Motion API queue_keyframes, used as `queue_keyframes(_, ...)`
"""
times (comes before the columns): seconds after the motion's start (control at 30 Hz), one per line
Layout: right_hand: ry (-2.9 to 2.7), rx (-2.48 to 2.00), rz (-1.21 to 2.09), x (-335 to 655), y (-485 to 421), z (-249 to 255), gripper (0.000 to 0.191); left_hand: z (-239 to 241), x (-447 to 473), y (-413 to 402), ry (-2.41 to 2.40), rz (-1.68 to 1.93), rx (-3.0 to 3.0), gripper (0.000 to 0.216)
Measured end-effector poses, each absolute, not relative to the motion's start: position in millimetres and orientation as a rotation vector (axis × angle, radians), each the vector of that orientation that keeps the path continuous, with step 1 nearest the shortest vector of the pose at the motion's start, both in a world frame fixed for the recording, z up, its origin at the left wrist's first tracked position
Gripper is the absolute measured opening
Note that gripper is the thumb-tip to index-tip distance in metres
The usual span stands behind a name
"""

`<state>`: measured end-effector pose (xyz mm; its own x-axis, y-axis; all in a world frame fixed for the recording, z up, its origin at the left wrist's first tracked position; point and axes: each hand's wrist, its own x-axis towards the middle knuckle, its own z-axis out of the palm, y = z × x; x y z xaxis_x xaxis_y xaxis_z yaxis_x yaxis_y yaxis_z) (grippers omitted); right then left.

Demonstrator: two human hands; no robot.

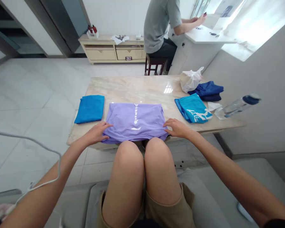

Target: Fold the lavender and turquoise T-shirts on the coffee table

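Note:
A purple T-shirt [144, 118], folded into a wide rectangle with white lettering, lies at the front edge of the marble-topped table [137, 87]. My left hand [97, 132] rests at its left side, thumb and forefinger apart on the cloth. At the right side, my right hand [177, 128] touches the fabric with fingertips and thumb spread a little. Both hands look open; the shirt's lower edge droops near my knees. A folded blue cloth [90, 109] lies left of the shirt. To the right is a folded turquoise garment [196, 109] with a white print.
Navy clothing [207, 90], a white plastic bag [191, 79] and a clear bottle [236, 106] occupy the table's right end. Beyond, a person in grey [160, 27] sits on a stool at a white counter [204, 38]. A pale cable [45, 147] crosses over my left forearm.

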<state>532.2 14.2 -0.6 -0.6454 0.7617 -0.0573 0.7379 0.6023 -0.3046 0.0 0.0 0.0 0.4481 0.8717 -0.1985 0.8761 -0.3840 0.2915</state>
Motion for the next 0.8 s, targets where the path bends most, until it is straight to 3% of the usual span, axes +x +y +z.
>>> queue_keyframes(0.13, -2.552, -1.479, 0.315, 492, 20, -8, 0.046, -11, 40, 13, 1.645, 0.209, 2.323, 0.059)
queue_keyframes(0.3, -2.385, -1.744, 0.297, 439, 37, -63, 0.066, -51, 102, 32, 1.913, 0.17, 2.205, 0.068)
queue_keyframes(0.5, -2.21, -1.816, 0.22, 437, 89, -105, 0.071, -81, 115, 74, 2.026, 0.275, 2.17, 0.071)
queue_keyframes(0.8, -2.291, -1.868, 0.152, 447, 180, -84, 0.069, -77, 118, 158, 1.945, 0.299, 2.185, 0.074)
